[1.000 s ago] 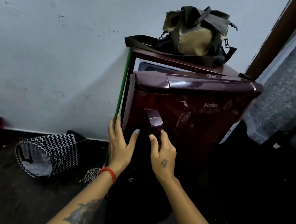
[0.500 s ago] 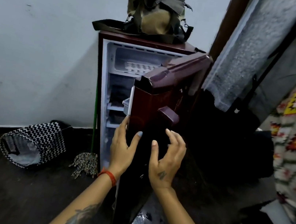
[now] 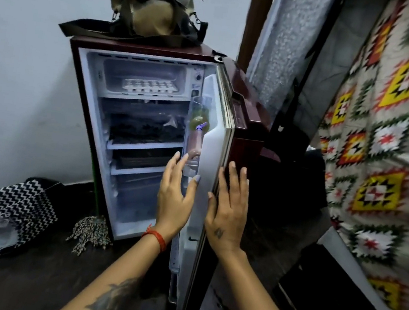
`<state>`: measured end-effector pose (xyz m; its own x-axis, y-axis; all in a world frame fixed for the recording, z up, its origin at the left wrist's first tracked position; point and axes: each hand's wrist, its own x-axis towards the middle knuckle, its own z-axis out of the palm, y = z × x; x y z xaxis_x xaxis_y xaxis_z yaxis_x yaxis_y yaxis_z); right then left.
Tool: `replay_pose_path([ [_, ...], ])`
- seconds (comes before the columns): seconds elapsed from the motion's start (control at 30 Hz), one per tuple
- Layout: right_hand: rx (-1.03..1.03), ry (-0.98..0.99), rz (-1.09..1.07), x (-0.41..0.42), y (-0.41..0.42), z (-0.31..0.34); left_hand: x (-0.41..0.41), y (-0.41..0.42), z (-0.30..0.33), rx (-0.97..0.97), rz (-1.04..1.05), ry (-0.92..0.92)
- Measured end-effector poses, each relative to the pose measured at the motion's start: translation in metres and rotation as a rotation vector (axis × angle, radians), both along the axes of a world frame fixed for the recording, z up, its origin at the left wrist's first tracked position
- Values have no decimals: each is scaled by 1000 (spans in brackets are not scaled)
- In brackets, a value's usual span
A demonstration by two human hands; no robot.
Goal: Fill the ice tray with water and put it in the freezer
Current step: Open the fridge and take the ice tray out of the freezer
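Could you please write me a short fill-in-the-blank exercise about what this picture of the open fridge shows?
1. The ice tray lies in the ____ compartment at the top of the fridge.
2. A canvas ____ sits on top of the fridge.
3. The fridge door stands ____.
4. The left hand and right hand both have straight fingers at the door's edge and hold ____.

Missing words: freezer; bag; open; nothing
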<state>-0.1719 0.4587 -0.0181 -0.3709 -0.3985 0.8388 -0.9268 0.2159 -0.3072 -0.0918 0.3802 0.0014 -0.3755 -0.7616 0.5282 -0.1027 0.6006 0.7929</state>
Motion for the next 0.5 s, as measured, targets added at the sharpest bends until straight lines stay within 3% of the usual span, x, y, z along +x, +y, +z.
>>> replay_pose_path([
  [0.5,-57,-236,-332,-112,49,-2,-145,-4,16,-83,-335,-167],
])
